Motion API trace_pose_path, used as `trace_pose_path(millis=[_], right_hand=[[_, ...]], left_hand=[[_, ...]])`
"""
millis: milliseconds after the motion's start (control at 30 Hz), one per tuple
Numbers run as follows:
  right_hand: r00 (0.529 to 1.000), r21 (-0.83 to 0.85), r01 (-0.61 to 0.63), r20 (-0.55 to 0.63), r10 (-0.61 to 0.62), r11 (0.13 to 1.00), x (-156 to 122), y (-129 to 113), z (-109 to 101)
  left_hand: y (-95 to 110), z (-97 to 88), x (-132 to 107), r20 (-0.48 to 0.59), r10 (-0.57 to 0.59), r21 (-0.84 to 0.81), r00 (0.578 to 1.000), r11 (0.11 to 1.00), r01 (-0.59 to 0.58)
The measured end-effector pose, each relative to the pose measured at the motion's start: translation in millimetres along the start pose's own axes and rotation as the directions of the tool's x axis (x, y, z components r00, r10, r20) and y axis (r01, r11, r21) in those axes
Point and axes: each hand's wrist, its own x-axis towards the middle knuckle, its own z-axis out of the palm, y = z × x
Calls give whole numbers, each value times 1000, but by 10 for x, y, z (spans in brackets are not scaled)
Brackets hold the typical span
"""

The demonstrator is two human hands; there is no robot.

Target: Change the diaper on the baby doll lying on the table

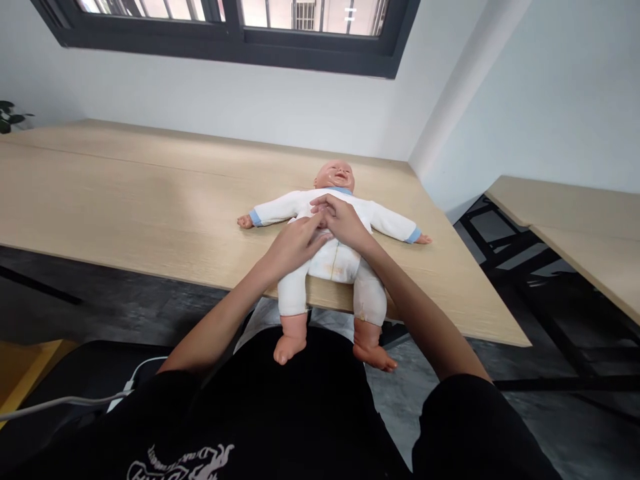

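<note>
A baby doll (330, 262) in a white top and white trousers with blue cuffs and collar lies on its back on the table (165, 200). Its arms are spread wide, and its bare lower legs hang over the front edge towards me. Both my hands meet at the front of its jacket (387, 219), over the chest. My left hand (296, 241) comes in from the left, fingers bent and pinched at the cloth. Beside it my right hand (343, 219) has its fingers curled at the same spot. The bit of cloth between the fingertips is mostly hidden.
A dark-framed window (320, 50) is in the wall behind the table. To the right stands a second table (580, 207) with black legs. A white cable (65, 401) lies over a black chair (75, 373) at lower left. A plant (11, 119) shows at the left edge.
</note>
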Motion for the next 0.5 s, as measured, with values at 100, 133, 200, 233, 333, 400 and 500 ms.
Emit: trace_pose_path(millis=[100, 133, 200, 233, 333, 400, 500], right_hand=[[987, 38, 3, -159, 3, 999, 48, -26, -46], [982, 71, -2, -190, 15, 997, 66, -37, -78], [974, 129, -4, -224, 33, 992, 92, -58, -158], [971, 134, 6, -238, 26, 991, 97, -65, -204], [954, 53, 49, -299, -31, 997, 84, -58, -345], [935, -25, 59, -349, -64, 998, 70, -26, -442], [908, -106, 27, -414, -69, 994, 52, 48, -587]], left_hand=[[29, -1, -63, 76, 1, 27, 997, 1000, -3], [33, -3, -76, 98, 0, 35, 995, 999, -3], [36, -12, -87, 130, -3, 35, 992, 999, -1], [39, -16, -89, 141, -4, 23, 990, 1000, 0], [47, -26, -97, 161, -8, -1, 987, 1000, 9], [44, -36, -116, 182, -24, 22, 983, 1000, 20], [21, -62, -166, 236, -46, 57, 971, 998, 33]])
